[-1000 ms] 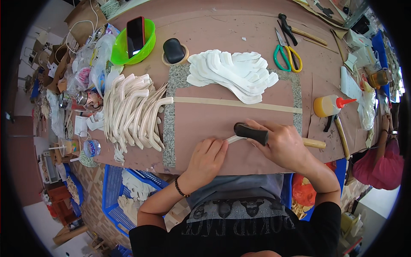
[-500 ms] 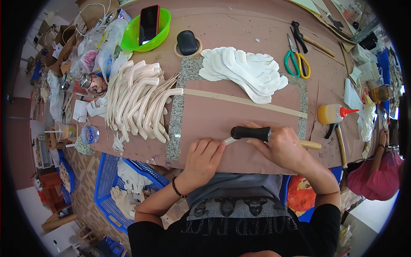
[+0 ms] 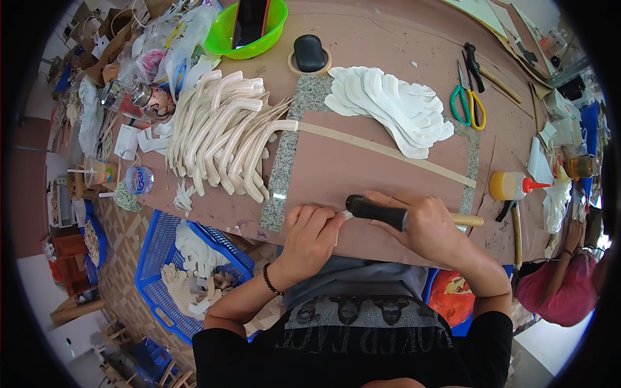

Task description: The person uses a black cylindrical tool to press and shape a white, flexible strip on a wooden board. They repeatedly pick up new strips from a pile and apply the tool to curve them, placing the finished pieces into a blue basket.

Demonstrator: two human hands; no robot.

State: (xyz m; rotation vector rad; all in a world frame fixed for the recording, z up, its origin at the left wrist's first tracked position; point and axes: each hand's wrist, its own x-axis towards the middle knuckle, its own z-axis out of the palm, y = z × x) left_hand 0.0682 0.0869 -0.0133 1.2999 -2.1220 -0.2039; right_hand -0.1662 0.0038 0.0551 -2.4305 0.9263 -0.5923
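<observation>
My right hand [image 3: 427, 223] is closed around a hammer with a black head [image 3: 376, 212] and a pale wooden handle [image 3: 467, 220]. The head is tilted, its left end just above my left fingertips. My left hand [image 3: 307, 239] pinches a small pale strip [image 3: 347, 214] at the near edge of the brown work surface [image 3: 323, 174]; most of the strip is hidden by fingers and hammer. Further off lies a stack of white curved pieces [image 3: 388, 110]. To the left is a heap of cream, bent strip pieces [image 3: 220, 136].
Scissors [image 3: 467, 100], another hammer [image 3: 472, 58] and a glue bottle [image 3: 508, 186] lie at the right. A green bowl [image 3: 275, 32] holding a phone stands at the back. Below left is a blue basket [image 3: 152, 258] of pieces. Another person's pink sleeve [image 3: 559, 288] shows far right.
The view has shifted, so the table things sit further right. The hammer head has tilted and come nearer my left fingertips. Both hands keep their hold.
</observation>
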